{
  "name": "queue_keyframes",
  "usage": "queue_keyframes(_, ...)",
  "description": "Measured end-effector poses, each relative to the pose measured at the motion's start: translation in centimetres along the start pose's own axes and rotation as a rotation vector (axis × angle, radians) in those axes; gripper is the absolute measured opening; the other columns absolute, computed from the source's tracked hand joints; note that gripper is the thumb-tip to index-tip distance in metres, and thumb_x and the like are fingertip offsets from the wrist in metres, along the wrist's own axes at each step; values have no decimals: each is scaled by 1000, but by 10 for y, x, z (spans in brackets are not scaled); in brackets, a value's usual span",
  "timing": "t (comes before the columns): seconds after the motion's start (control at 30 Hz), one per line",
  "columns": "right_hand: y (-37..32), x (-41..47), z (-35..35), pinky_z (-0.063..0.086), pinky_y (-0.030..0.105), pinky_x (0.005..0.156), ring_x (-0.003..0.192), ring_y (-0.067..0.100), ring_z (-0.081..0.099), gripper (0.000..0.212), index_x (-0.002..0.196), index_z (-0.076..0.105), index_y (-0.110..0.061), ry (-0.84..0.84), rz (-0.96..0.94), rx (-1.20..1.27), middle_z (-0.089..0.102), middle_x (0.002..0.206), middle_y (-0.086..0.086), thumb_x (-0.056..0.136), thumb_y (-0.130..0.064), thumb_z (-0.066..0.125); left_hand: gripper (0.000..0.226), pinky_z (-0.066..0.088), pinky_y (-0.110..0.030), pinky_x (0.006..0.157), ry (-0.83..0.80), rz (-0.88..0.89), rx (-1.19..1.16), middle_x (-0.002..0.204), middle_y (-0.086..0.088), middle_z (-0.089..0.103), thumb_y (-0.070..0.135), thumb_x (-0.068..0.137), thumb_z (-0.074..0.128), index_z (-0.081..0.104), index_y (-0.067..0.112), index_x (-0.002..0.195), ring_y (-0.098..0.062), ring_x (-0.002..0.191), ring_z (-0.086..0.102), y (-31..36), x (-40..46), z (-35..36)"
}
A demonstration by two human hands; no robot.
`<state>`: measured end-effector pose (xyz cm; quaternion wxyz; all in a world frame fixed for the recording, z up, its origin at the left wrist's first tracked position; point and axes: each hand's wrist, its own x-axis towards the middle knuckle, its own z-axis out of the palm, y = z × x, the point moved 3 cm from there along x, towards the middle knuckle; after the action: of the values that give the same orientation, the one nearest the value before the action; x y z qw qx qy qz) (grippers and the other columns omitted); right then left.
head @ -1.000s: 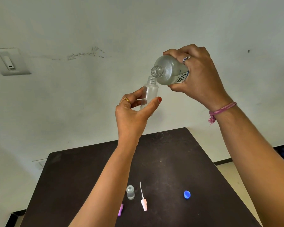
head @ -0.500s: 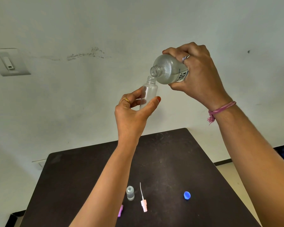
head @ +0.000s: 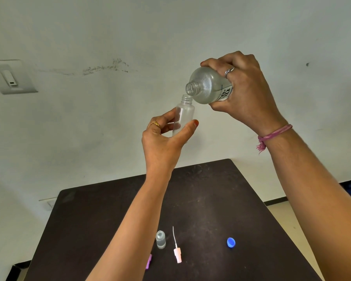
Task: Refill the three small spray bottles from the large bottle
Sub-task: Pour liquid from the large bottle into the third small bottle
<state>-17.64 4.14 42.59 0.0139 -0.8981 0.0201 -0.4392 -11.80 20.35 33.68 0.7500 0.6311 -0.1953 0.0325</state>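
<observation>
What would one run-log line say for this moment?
step: pouring | left hand: holds small spray bottle | right hand: tilts large bottle over it

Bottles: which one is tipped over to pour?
The large bottle in the right hand. The small bottle in the left hand stays upright below it.

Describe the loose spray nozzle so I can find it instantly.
On the dark table, look near its front edge, between the small clear capped bottle and the blue cap. The spray nozzle lies flat there: pale pink, the only piece with a long thin white tube.
</observation>
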Motion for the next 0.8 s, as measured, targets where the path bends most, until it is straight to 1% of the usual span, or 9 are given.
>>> queue_keyframes(0.1,0,1,0,49,34,80,112,25,46,70,129,55,-29,1,-3,-6,54,119,3,65,-16,80,37,60,-46,79,4,5,6,105,4,70,28,69,87,70,33,101,-3,88,65,0,0,0)
queue_keyframes(0.33,0,2,-1,46,31,82,113,24,45,72,131,55,-29,-10,-6,-14,54,120,3,65,-16,81,38,60,-44,79,8,8,14,104,5,69,29,69,87,69,32,102,-4,89,65,1,0,0)
queue_keyframes(0.47,-1,3,-2,50,36,81,114,24,45,73,131,54,-29,-11,-5,-11,53,120,3,65,-16,81,40,60,-46,77,12,4,0,104,4,70,28,68,87,70,29,104,-7,91,65,1,0,-1)
queue_keyframes(0.53,-1,3,-3,50,36,80,114,25,45,72,131,54,-29,-11,-5,-12,53,121,3,65,-16,81,41,60,-46,78,12,0,-1,105,3,70,28,68,88,70,27,105,-8,91,65,1,0,-1)
queue_keyframes(0.8,-1,3,-2,51,36,81,113,25,45,71,130,55,-28,-9,-12,-17,54,120,4,65,-16,80,39,61,-44,79,10,0,7,105,4,69,29,69,87,68,33,102,-7,91,65,2,-1,-2)
